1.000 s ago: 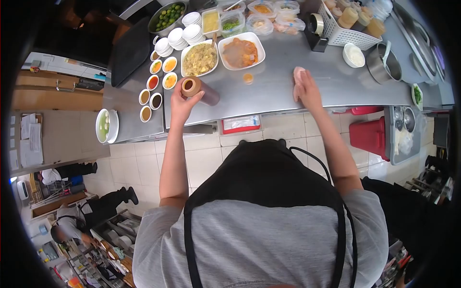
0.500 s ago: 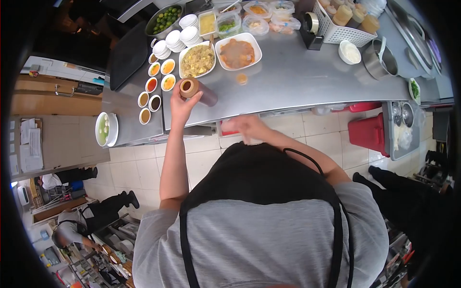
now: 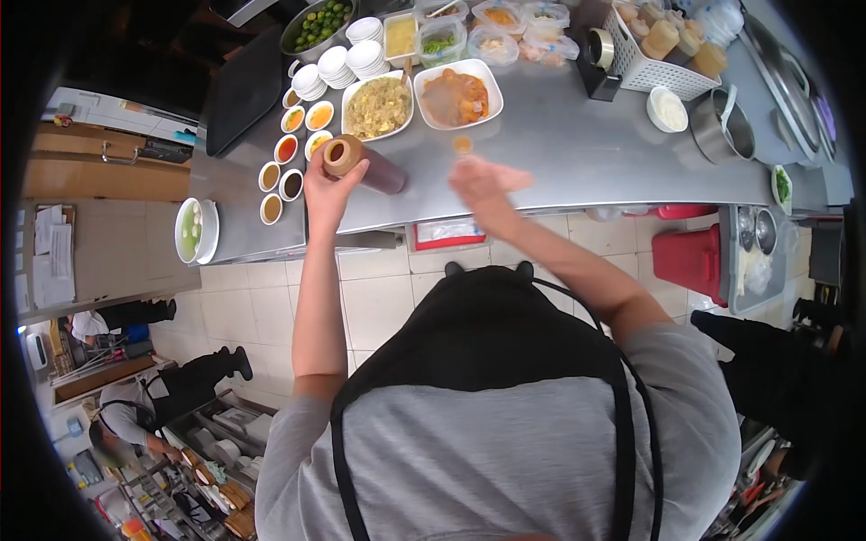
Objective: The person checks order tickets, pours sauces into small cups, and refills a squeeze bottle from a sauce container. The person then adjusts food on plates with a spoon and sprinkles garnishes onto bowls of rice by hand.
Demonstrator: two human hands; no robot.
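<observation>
1. A brown-topped bottle (image 3: 382, 171) is gripped by the left hand (image 3: 327, 191), on the near side of the rice bowl (image 3: 410, 115).
2. A pink cloth (image 3: 512, 177) is seen at the blurred right hand (image 3: 483, 194), near and right of the bowl; its grip cannot be told.
3. Sauce cups (image 3: 286, 149) are set left of it.

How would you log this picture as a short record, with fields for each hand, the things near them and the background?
Left hand: gripping an open-mouthed bottle
Right hand: blurred, with a pink cloth; its grip is unclear
Near left hand: sauce cups
Near right hand: small cup
Surface: metal counter
Food beyond: yellow food, orange food
Far right: white basket of bottles, pot
Background: person in grey, lower left
</observation>
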